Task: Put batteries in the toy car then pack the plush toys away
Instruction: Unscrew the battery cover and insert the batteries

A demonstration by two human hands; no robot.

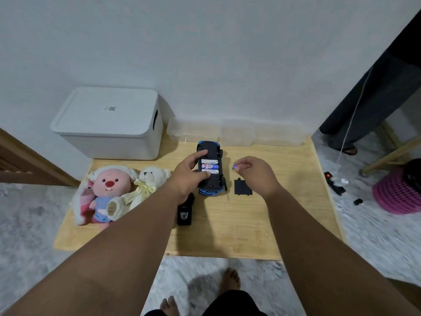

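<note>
The blue toy car (209, 189) lies upside down on the wooden table (250, 224), its battery bay open with three batteries (210, 166) inside. My left hand (189, 176) grips the car's left side, thumb and fingers around the chassis. To the right of the car, my right hand (252, 172) pinches a small blue piece (234, 166) above the table. The black battery cover (242, 187) lies flat below that hand, with a thin screwdriver (227, 193) beside the car. A pink plush (107, 192) and a white bear plush (145, 185) lie at the table's left.
A white lidded storage box (109, 124) stands at the back left. Clear plastic containers (237, 133) line the wall. A black remote (184, 213) lies under my left wrist. On the floor at right are a pink basket (396, 197) and a power strip (333, 182).
</note>
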